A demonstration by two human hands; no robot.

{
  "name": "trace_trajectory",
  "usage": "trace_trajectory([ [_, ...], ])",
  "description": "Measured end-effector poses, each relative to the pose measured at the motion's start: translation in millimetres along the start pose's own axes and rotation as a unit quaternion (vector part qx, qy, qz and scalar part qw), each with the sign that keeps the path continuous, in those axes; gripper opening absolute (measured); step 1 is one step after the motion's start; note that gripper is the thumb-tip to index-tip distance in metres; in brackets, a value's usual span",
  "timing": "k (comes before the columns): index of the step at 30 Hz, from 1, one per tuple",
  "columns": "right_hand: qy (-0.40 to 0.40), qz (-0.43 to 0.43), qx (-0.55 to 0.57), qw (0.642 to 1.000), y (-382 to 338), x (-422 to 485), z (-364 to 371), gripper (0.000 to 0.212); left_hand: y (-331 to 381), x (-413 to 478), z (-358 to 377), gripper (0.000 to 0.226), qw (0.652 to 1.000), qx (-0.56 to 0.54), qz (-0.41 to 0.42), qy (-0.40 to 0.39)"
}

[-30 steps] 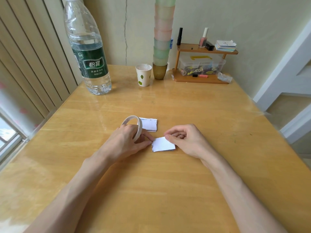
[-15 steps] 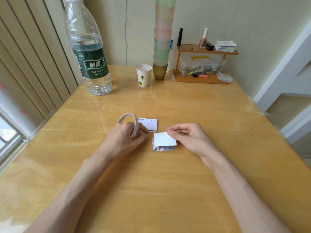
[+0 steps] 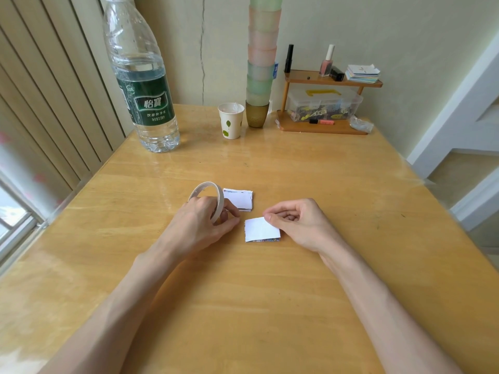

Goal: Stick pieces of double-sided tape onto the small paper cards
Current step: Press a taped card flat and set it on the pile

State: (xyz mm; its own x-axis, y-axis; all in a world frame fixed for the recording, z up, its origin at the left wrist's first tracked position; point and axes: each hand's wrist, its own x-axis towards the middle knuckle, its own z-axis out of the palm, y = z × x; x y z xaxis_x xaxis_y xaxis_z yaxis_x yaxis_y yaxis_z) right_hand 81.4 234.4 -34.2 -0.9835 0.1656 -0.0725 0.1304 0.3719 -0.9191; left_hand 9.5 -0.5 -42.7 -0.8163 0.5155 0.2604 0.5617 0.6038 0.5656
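On the wooden worktop (image 3: 270, 306), the right hand (image 3: 299, 224) has its grip pinched on the far right corner of a white paper card (image 3: 259, 230). The card lies over a printed card (image 3: 263, 240). Just left of the white card, the left hand (image 3: 198, 226) has its grip curled round a double-sided tape roll (image 3: 209, 197). A card stack (image 3: 239, 198) lies just beyond.

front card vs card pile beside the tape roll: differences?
The front card is pinched at its corner by the right hand; the card pile is ungripped. The front card shows one white face, a printed edge peeking below; the card pile shows several offset edges. The card pile lies beyond the front card, beside the tape roll the left hand holds. Both are small white paper.
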Motion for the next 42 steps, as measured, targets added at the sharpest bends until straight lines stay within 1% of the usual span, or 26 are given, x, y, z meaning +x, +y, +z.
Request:
trace_trajectory([
  [18,0.015,-0.009,-0.051,0.999,2,2,3,0.007,4,-1,-1,0.006,1.0,-0.016,0.001,-0.016],
  [28,0.011,-0.014,-0.076,0.997,-2,1,2,0.007,9,-3,3,0.005,0.999,-0.023,0.031,-0.033],
  [32,0.013,-0.015,-0.082,0.996,-2,1,2,0.006,11,-2,4,0.002,0.999,-0.02,0.024,-0.045],
  [35,0.015,-0.015,-0.084,0.996,-2,2,3,0.006,13,-3,5,0.005,0.999,-0.016,0.018,-0.047],
  [42,0.019,-0.023,-0.103,0.994,-3,0,3,0.007,15,-2,11,0.012,1.0,-0.014,-0.005,-0.025],
])
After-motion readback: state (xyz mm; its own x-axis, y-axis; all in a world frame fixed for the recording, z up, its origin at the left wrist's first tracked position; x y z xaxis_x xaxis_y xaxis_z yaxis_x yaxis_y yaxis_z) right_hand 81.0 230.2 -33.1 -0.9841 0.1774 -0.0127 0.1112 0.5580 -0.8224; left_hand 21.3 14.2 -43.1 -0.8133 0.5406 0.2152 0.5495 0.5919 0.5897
